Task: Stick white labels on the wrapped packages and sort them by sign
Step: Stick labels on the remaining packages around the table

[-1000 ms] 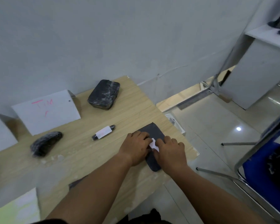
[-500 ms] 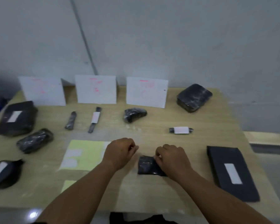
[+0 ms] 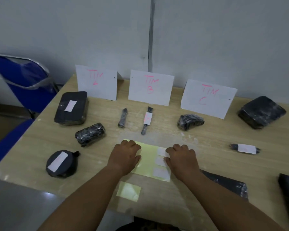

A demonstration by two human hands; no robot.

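Picking at a white label [image 3: 160, 151], centre frame, right hand [image 3: 181, 158] grip unclear; left hand [image 3: 124, 157], fingers relaxed, pins the yellow sheet [image 3: 147, 160]. Lifting one corner slowly should avoid tearing.

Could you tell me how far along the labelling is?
Done: four packages wear labels, the flat box, round package, thin stick and small roll. In hand: the left hand holds down the label sheet while the right hand touches a white label. Left: at least four bare packages, including the large block.
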